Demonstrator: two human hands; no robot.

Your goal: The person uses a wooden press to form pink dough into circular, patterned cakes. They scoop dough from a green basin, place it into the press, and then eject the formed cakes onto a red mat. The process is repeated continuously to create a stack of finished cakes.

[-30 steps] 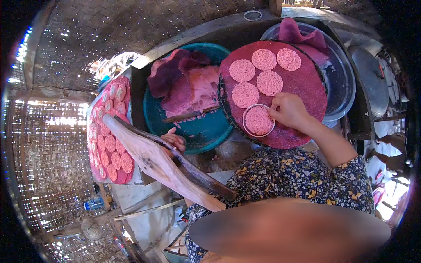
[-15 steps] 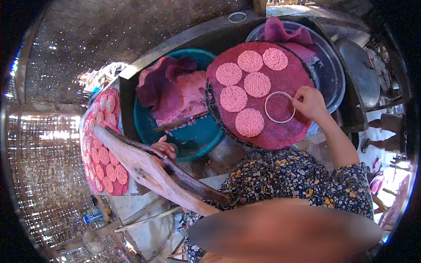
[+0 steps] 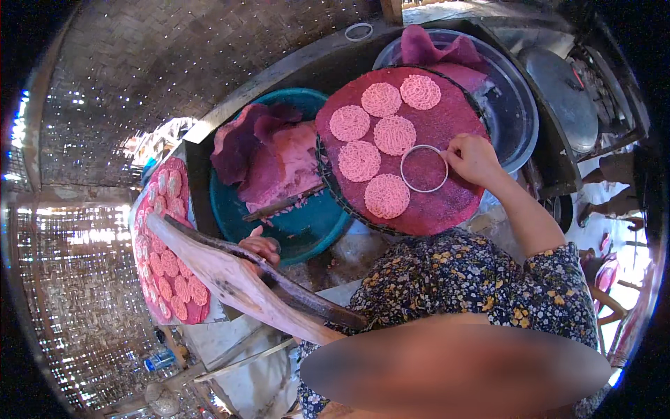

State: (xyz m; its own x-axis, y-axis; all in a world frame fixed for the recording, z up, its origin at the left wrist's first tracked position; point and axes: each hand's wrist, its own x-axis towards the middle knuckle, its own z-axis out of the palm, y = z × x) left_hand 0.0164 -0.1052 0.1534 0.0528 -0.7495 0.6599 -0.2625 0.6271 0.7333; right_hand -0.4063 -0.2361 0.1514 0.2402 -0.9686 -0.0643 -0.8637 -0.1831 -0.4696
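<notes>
Pinching the right edge of a white ring, the right hand is drawn narrow, thumb against fingers. The ring reaches out just left of that hand, over bare red cloth; being round, it has no long axis, and the right hand is much the nearer. Left of the ring and slightly toward the body sits one pink noodle disc; five more spread farther left and beyond. Well left of the right hand, the left hand curls beside a teal basin, partly behind a long wooden piece; its grip I cannot tell.
</notes>
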